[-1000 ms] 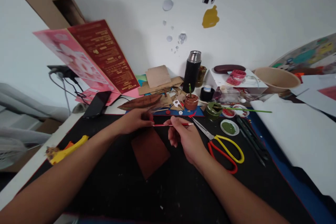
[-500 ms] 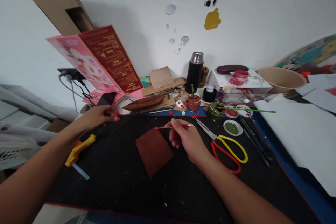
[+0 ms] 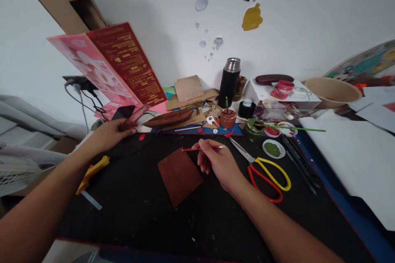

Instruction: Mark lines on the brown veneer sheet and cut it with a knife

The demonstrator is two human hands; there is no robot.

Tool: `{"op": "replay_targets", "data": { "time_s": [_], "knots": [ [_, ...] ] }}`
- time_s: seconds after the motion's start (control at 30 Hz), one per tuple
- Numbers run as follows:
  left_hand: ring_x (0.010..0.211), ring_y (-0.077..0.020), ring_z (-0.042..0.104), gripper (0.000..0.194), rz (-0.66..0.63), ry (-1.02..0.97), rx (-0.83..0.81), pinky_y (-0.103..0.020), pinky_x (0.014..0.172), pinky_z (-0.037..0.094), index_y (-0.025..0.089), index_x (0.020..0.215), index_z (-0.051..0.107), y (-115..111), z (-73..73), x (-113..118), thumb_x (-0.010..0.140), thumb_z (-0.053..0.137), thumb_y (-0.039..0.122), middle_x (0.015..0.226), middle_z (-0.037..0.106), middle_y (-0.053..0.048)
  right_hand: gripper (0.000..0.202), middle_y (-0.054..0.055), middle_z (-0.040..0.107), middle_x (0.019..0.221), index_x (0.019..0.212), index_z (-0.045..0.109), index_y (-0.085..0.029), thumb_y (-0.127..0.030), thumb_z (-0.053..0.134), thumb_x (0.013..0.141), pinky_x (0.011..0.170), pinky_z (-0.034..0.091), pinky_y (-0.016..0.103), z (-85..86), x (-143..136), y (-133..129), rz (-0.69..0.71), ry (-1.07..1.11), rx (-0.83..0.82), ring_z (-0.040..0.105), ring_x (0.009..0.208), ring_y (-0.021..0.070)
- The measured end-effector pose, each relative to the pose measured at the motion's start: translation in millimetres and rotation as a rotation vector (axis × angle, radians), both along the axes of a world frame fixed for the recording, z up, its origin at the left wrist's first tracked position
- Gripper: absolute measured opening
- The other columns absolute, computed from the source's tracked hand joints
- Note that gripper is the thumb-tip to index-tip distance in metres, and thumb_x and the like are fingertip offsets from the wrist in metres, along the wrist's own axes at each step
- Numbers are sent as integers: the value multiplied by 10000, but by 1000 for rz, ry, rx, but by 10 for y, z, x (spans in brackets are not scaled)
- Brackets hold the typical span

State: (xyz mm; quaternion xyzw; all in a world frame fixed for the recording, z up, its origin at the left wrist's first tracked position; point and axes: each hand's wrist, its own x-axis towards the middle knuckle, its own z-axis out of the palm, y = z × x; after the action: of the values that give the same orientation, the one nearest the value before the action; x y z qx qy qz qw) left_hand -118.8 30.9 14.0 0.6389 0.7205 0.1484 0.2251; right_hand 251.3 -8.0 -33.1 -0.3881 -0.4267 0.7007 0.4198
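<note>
My right hand is closed around a slim red pencil, held almost level. Its tip is at the far corner of a brown square sheet lying flat on the black mat. At the back left, my left hand has its thumb and fingers at a clear, pinkish ruler-like strip beside a dark phone; its grip is partly hidden. A small red piece rests on the mat just right of those fingers.
Scissors with red and yellow handles lie right of my right hand. Paint jars, a green paint lid and a black flask stand behind. A yellow glue gun lies near my left forearm. A brown leaf-shaped piece sits at the back.
My left hand has let go of the small red piece and shifted to the clear strip, which looks slightly raised. My right hand and the pencil have hardly moved.
</note>
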Motion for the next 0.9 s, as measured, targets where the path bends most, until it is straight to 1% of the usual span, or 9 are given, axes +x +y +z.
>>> {"op": "replay_targets", "data": {
  "time_s": [0.07,0.13,0.23,0.3,0.4,0.47,0.53,0.63,0.9],
  "knots": [
    [983,-283,718,679,15,-7,13,-349,853,569,158,1180,723,-103,32,121,876,730,764,1007,798,-29,533,-29,645,584,893,789,-187,-720,773,869,432,368,224,3,-3,4,-1,-1,5,557,451,108],
    [992,-296,722,728,2,-34,22,-363,868,562,172,1184,720,-248,30,294,866,663,824,1068,816,-54,529,-28,641,581,882,787,-188,-716,773,870,430,366,225,14,-2,9,-14,-7,11,556,450,108],
    [1073,-321,722,663,-66,-90,17,-413,951,562,215,1211,716,-543,-27,591,897,630,792,1186,817,-73,515,-25,638,582,868,783,-191,-705,766,884,421,340,229,33,9,18,-56,-13,28,546,446,107],
    [1040,-325,736,597,-127,-133,-5,-417,902,577,240,1139,728,-773,-82,778,901,621,777,1144,823,-69,507,-26,630,578,867,783,-193,-699,764,889,419,329,234,41,16,22,-84,-12,36,537,443,108],
    [886,-258,750,384,-258,-189,-82,-337,759,573,296,1076,731,-1090,-172,1019,885,728,629,1011,812,-6,498,-29,622,575,868,785,-195,-693,765,889,425,333,238,38,15,18,-106,-15,33,536,448,112],
    [813,-203,728,212,-437,-160,-74,-286,693,521,317,1111,691,-1233,-233,1152,917,712,399,983,781,24,503,-29,620,574,859,782,-193,-695,774,881,427,337,236,31,10,11,-106,-25,28,537,451,111],
    [765,-181,705,205,-576,-79,8,-279,667,484,304,1104,662,-1300,-292,1261,904,700,282,954,747,23,513,-27,620,571,844,777,-190,-702,783,870,425,335,236,25,4,5,-106,-35,25,531,448,110],
    [779,-195,709,191,-684,32,98,-290,651,485,284,1098,640,-1289,-361,1355,918,700,265,968,719,1,514,-23,621,572,846,779,-188,-702,787,868,423,331,241,18,-1,4,-113,-43,23,522,446,111],
    [905,-230,769,319,-686,118,164,-328,727,586,296,1288,640,-1198,-401,1326,971,655,265,1241,722,-53,518,-20,625,573,875,794,-189,-707,799,861,421,333,245,-10,-6,18,-98,-52,22,522,445,115]
  ]
}}
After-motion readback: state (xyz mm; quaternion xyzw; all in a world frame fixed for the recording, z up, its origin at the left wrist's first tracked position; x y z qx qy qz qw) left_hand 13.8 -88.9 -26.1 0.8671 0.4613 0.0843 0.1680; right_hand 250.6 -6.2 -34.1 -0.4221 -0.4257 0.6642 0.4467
